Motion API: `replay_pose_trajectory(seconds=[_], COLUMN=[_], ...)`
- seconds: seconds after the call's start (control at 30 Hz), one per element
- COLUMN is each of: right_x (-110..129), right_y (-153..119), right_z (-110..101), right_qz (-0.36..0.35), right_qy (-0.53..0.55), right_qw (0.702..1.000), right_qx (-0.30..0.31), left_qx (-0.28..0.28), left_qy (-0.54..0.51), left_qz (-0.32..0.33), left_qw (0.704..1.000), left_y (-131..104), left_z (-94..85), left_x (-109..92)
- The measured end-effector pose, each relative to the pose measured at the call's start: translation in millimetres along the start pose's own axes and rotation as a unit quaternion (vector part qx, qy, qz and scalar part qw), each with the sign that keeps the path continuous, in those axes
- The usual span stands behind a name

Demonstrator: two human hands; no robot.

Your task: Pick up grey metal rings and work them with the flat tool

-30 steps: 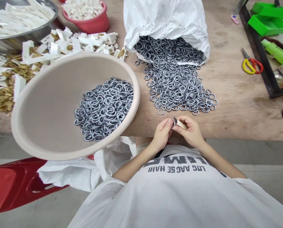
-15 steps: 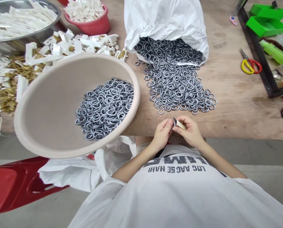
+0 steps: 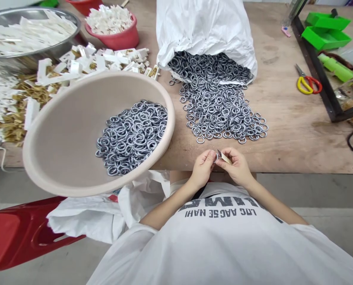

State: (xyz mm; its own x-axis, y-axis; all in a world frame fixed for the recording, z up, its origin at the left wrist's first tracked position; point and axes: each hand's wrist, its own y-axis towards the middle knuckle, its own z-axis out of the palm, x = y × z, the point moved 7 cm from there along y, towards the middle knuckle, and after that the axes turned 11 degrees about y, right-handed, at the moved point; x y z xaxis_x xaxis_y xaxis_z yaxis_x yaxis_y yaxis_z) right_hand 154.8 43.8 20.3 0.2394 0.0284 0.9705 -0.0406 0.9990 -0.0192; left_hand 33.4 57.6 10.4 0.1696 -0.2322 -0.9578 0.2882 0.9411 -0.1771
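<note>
A small grey ring (image 3: 216, 157) is pinched in your left hand (image 3: 203, 164), at the near edge of the table (image 3: 283, 152). Your right hand (image 3: 238, 164) grips a blade (image 3: 225, 157) close by; should the ring twist, it may slip into your left fingers. The blade's long axis slants, dark tip leftward, away from you.

Wooden tbl (image 3: 283, 146), lt brown w/ a few dk stains. Mid: heap of loose grey rings (image 3: 218, 111), running from mouth of wht bag (image 3: 206, 29) lying farther back. L: big beige basin (image 3: 60, 138), overhanging frt edge; behind it, pile of wht plastic pcs (image 3: 75, 68) mixed w/ brass-col. bits (image 3: 32, 87), plus steel bowl (image 3: 46, 54) & red tub (image 3: 119, 41). R: scissors (image 3: 305, 84), yel/red handles, just beside blk frame (image 3: 327, 97); small pink item (image 3: 285, 31) farther back.
</note>
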Motion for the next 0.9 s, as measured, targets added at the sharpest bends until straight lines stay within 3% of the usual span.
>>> replay_pose_trajectory(seconds=[0.43,0.63,0.77,0.9], right_x=[13,22,23,28], right_y=[5,10,16,14], right_z=[-2,3,0,-2], right_qz=[-0.057,-0.078,-0.070,-0.093], right_qy=[-0.088,-0.097,-0.102,-0.164], right_qw=[0.994,0.992,0.992,0.982], right_qx=[-0.027,0.002,-0.015,-0.007], left_qx=[-0.013,-0.006,-0.004,-0.003], left_qy=[0.011,0.012,0.020,0.002], left_qz=[-0.016,-0.014,-0.015,-0.030], left_qw=[1.000,1.000,1.000,1.000], left_y=[3,4,4,4], left_z=[-6.3,-4.4,-4.2,-5.6], left_x=[9,9,9,9])
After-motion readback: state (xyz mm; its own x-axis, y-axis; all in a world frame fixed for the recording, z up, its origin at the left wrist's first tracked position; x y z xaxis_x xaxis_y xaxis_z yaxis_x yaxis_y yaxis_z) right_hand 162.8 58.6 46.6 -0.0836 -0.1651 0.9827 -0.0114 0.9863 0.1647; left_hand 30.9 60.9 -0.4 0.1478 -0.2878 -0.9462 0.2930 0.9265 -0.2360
